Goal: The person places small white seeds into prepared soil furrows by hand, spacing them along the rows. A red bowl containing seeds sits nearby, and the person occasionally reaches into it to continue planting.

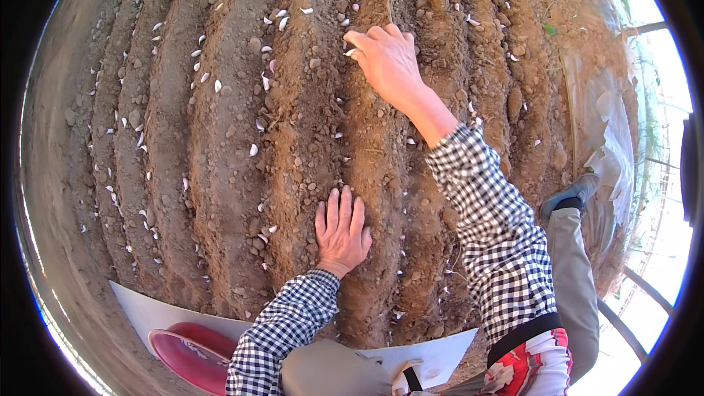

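Furrows of brown soil fill the head view, dotted with pale garlic cloves lying along the ridges. Left hand lies flat on the soil, fingers spread, holding nothing. Right hand reaches far forward, fingertips pinched on 1 clove at a furrow. Below, a white board carries a red bowl.

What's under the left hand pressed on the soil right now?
The left hand lies flat, palm down, on a ridge of furrowed brown soil. White garlic cloves dot neighbouring furrows. Whether any clove lies beneath the palm is hidden.
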Tool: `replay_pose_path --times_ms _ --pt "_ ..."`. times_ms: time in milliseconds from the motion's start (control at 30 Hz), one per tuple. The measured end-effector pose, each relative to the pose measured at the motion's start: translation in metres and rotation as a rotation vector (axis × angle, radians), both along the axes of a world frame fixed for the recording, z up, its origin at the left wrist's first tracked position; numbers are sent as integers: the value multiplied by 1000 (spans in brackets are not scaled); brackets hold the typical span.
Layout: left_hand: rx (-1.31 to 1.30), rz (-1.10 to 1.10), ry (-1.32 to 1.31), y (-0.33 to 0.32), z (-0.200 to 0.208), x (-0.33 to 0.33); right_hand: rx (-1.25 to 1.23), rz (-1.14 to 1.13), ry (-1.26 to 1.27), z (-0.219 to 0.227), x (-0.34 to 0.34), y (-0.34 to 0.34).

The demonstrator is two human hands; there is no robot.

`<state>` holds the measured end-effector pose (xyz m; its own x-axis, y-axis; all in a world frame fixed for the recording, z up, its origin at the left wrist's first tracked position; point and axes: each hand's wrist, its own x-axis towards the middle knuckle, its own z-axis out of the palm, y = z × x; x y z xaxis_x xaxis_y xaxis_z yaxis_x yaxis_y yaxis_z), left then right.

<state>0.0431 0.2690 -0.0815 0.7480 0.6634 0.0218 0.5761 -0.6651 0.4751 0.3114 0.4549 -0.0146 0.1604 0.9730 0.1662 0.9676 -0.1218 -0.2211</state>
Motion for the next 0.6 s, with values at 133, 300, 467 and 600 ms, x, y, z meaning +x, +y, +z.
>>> replay_pose_path --times_ms 133,300,467,600 --pt "10 -4 -24 1 1 3 78 113 9 -11 0 -16" --pt "4 -7 -27 1 0 3 -12 1 210 -22 -6 -11" --pt "1 -10 28 1 2 3 -15 22 102 -29 -14 -10" --pt "-5 -15 34 0 2 5 2 134 -209 -37 -17 -14"
